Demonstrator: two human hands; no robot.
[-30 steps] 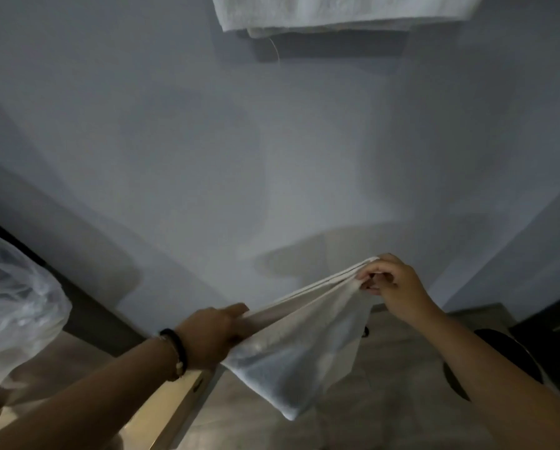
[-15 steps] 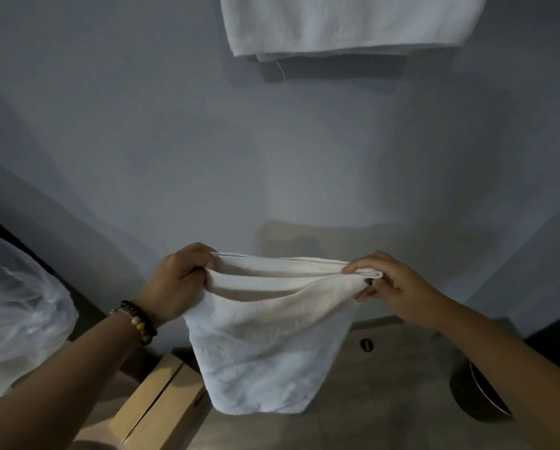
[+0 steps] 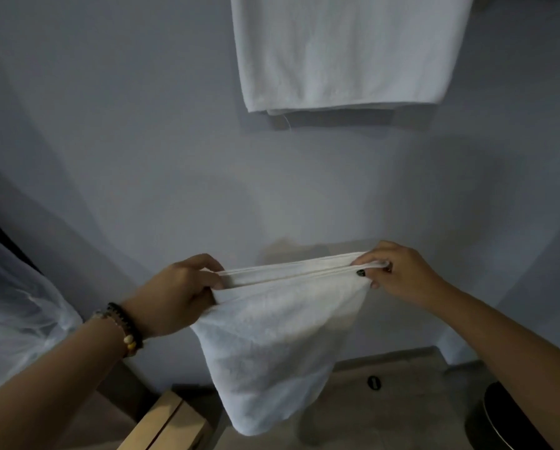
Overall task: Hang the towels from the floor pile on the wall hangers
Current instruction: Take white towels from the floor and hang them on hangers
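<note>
Low in the frame, a folded white towel [image 3: 272, 345] hangs between the two hands, in front of the wall [image 3: 142, 141] and above the floor. The left hand [image 3: 178, 293] grips its upper left corner with curled fingers; the right hand [image 3: 398, 271] pinches the upper right corner, so the top edge runs taut between them. At the top of the frame another white towel [image 3: 346, 53] already hangs on the wall, though its hanger is out of view. This one is not yet hung; the floor pile is probably out of frame.

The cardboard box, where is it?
In the head view, the cardboard box sits on the floor at bottom left, below the left hand and beside the held towel.
</note>
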